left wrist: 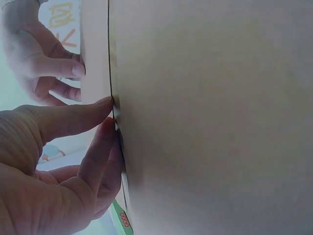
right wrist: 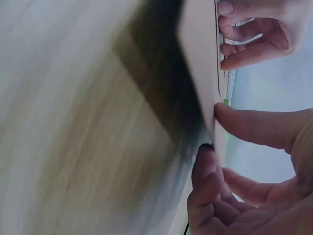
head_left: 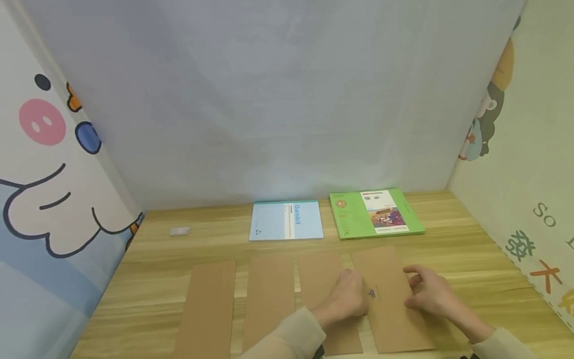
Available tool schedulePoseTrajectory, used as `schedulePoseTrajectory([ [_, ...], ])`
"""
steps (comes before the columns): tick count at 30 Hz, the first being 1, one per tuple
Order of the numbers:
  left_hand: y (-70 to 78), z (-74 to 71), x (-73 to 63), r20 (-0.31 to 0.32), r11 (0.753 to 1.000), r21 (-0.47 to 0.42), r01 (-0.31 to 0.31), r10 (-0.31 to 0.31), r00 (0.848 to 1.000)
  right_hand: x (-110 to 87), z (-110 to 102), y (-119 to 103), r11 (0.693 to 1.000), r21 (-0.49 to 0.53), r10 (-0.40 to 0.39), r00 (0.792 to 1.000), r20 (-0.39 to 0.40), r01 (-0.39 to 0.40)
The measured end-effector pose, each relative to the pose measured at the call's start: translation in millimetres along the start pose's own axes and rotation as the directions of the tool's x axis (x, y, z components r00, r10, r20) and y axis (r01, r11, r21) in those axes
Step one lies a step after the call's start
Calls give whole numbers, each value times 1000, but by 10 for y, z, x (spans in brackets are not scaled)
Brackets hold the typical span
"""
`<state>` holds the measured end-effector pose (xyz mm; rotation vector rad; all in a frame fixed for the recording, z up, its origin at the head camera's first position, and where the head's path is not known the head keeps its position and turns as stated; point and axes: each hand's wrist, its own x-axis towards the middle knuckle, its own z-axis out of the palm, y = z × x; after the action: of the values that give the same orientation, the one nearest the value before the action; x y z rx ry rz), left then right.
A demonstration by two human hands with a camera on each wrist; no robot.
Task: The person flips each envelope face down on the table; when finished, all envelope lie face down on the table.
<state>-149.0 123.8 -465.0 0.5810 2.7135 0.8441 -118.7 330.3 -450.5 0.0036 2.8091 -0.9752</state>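
Note:
A flat brown kraft-paper rectangle [head_left: 390, 319] with a small dark print lies between the two hands, slightly turned. My left hand [head_left: 344, 297] pinches its left edge with thumb and fingertips, over the neighbouring plain brown rectangle [head_left: 320, 269]. At the opposite edge, my right hand [head_left: 431, 293] holds the printed rectangle, thumb above and fingers below. In the right wrist view, this rectangle's edge [right wrist: 198, 63] stands a little off the wooden table and casts a shadow. Two further brown rectangles, a middle one [head_left: 269, 289] and a left one [head_left: 208, 304], lie in the same row.
Behind the row lie a light blue Gambit notebook [head_left: 269, 219] and a green book [head_left: 352, 219] with a white and pictured panel. A small white block [head_left: 180, 231] sits at the back left. Printed cloth walls [head_left: 278, 99] enclose the wooden table [head_left: 134, 299].

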Motion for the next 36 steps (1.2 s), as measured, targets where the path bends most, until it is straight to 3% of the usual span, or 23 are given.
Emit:
schedulePoseTrajectory([
  [5,-10,-3,10,-8,1000,-24,-14,14,1000,-34,-55,57,993,109,-48,999,16,46],
  [8,-25,-3,14,-19,999,-44,-25,24,1000,-49,-83,105,972,217,-106,993,49,93],
  [13,-47,-2,12,-36,997,-55,-58,57,998,-67,-142,152,917,380,-170,980,102,119],
  [17,-44,0,5,-37,995,-64,-72,70,997,-83,-211,180,883,464,-170,972,164,77],
  [23,-38,7,26,-20,989,-145,-40,38,999,-98,-288,224,787,616,-227,938,262,18],
  [30,-45,27,35,-6,968,-252,3,-5,1000,-92,-330,243,711,703,-301,913,276,22],
  [36,-11,15,14,-6,931,-362,-45,46,999,-95,-333,190,720,690,-340,904,261,71],
])
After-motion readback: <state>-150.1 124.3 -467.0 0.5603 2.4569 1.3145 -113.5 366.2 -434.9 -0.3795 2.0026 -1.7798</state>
